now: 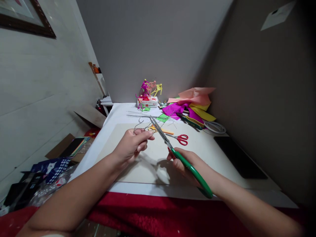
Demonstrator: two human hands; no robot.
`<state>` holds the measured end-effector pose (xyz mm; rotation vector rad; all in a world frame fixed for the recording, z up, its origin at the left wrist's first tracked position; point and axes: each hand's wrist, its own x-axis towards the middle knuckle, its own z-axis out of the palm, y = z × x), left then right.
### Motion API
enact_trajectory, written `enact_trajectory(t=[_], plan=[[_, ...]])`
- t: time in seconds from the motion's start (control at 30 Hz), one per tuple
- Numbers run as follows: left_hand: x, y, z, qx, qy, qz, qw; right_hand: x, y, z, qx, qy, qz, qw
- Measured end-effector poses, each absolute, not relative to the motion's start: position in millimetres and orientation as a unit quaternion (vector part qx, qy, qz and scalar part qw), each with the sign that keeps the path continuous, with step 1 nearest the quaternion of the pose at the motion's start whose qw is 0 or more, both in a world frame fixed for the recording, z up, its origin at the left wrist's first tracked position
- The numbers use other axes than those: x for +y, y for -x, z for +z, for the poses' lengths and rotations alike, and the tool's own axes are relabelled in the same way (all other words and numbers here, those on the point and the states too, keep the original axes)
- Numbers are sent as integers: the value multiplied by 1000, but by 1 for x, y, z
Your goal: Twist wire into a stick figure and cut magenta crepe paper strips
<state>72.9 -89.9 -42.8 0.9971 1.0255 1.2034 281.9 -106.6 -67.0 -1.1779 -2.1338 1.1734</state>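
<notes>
The left hand (pixel 132 144) is pinched on thin twisted wire (pixel 144 128) above the pale board (pixel 138 172); the right hand (pixel 190 161) is wrapped around 1 pair of green-handled scissors (pixel 181 158), blades near the wire. Open board lies between the right hand and the black slab (pixel 239 158); the counter (pixel 150 189) edge runs nearer the person. Print on the white box (pixel 151 102) is too small to read.

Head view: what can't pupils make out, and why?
Head view:
wire in the left hand: gripped part hidden by the hand
right hand: some fingers hidden by green-handled scissors
white box: printing too small to read
framed picture: cut off by image edges
</notes>
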Motion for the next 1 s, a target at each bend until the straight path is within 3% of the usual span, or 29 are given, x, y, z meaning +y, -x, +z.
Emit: enact_trajectory(t=[0.43,1.0], plan=[[-90,-64,-42,436,-484,466,598,-108,-280,-71,-720,422,500,230],[-92,-68,-44,414,-514,490,569,-109,-294,-70,-805,324,455,199]])
